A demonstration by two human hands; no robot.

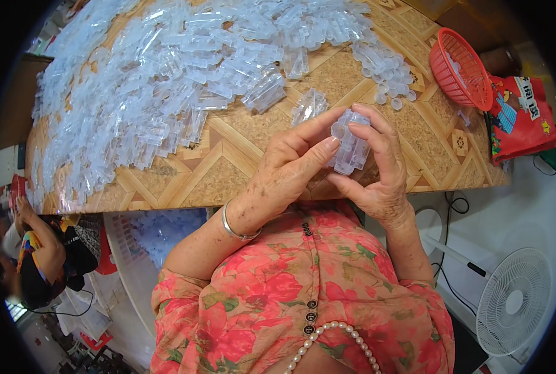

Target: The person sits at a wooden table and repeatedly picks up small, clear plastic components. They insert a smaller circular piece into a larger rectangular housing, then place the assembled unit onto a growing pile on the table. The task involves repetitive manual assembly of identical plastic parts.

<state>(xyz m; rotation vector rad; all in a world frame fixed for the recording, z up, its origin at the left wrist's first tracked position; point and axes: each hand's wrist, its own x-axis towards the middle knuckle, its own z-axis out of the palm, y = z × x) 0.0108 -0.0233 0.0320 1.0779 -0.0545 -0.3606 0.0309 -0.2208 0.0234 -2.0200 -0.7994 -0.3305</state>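
Note:
Near the table's front edge, my left hand (295, 153) and my right hand (384, 171) are closed around a small bundle of clear plastic pieces (351, 149). The pieces look like short flat tubes with round ends. My left thumb presses on the bundle's near left side, while the right fingers wrap over its top and right side. Part of the bundle is hidden behind the fingers. Just beyond my hands lies a little cluster of clear pieces (309, 106). Farther right is a group of pieces with round, disc-like ends (387, 78).
A large heap of clear plastic pieces (184, 75) covers the left and back of the wood-patterned table (234, 146). A red basket (445, 78) and a red bag (526, 124) stand at the right. Below are a white tub (125, 268) and a fan (513, 302). Another person (41, 249) is at left.

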